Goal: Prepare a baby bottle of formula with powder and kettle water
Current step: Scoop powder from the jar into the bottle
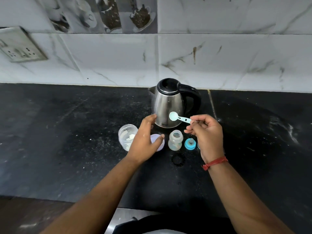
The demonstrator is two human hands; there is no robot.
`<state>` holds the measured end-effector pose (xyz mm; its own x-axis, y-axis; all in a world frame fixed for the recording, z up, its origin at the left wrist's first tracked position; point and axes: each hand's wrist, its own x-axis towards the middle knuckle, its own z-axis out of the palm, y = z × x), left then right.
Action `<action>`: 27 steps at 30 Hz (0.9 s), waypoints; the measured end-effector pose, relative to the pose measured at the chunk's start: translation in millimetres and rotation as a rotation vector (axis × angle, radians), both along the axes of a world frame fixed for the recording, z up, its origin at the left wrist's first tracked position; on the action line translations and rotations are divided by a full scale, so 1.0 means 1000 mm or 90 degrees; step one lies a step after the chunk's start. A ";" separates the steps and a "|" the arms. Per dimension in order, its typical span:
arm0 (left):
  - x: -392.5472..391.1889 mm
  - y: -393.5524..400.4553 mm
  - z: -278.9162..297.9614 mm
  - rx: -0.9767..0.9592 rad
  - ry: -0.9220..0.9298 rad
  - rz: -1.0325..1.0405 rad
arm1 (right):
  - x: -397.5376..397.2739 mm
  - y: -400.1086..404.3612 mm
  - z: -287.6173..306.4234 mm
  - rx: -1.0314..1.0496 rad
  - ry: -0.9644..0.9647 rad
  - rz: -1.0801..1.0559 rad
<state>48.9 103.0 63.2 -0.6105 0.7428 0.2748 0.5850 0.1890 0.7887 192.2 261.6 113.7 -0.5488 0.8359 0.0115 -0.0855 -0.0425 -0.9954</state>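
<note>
Steel kettle [168, 105] stands on the black surface [67, 132] near the tiled wall [219, 61], its handle turned right. Just in front of it sit the open baby bottle [175, 140], a blue teat ring [190, 144] to the bottle's right, and left of the bottle a purple lid [156, 142] and a clear jar [126, 136] holding white powder. The right hand [209, 134] pinches a pale blue scoop [179, 117] by its handle, bowl raised before the kettle. The left hand [145, 137] hovers relaxed and spread, covering part of the lid and jar. Wide bare surface lies either side of the kettle. A wall socket [20, 46] is up left.
</note>
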 end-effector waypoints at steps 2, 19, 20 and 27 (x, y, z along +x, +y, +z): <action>-0.013 -0.017 0.010 0.027 0.050 0.045 | -0.021 -0.009 0.001 0.002 0.010 0.019; -0.076 -0.099 -0.027 -0.166 -0.074 0.080 | -0.142 -0.095 -0.034 0.579 -0.384 0.289; -0.076 -0.101 -0.028 -0.170 -0.072 0.075 | -0.144 -0.097 -0.036 0.594 -0.408 0.298; -0.082 -0.107 -0.032 -0.146 -0.066 0.037 | -0.144 -0.100 -0.034 0.602 -0.435 0.293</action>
